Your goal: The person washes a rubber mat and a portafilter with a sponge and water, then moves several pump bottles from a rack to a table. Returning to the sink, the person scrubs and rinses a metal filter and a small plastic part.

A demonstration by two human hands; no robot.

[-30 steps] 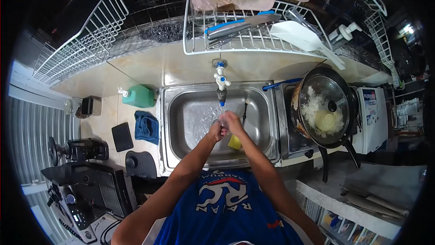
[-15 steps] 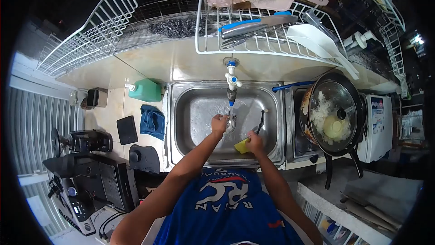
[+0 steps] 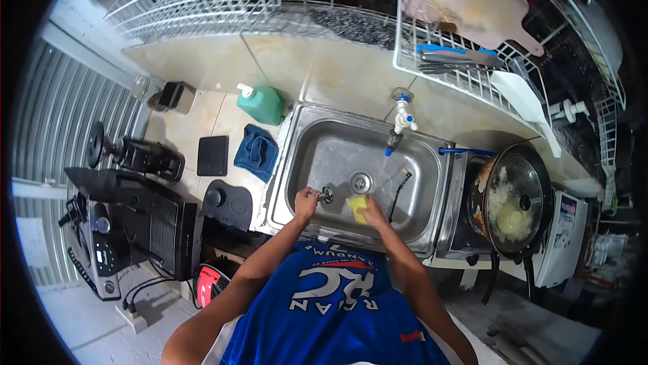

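Note:
My left hand (image 3: 306,204) is closed on a small metal tool with a round end (image 3: 325,195), held over the left part of the steel sink (image 3: 304,146). A yellow sponge (image 3: 358,208) is in my right hand (image 3: 371,212), near the front middle of the sink. To the right of that hand, a slim black brush (image 3: 400,193) with a pale tip lies in the basin. Water runs from the tap (image 3: 403,121) into the sink. Between tap and hands the round drain (image 3: 360,182) shows.
Left of the sink are a green soap bottle (image 3: 260,105), a blue cloth (image 3: 256,152), a black tablet-like slab (image 3: 212,156), a dark mat (image 3: 228,204) and a coffee machine (image 3: 155,230). At right, a lidded pan (image 3: 513,200) sits on the stove. A wire rack (image 3: 472,81) hangs above.
My left hand has moved from under the running water to the left side of the basin with the metal tool. The sponge has come closer to it. The camera view has turned.

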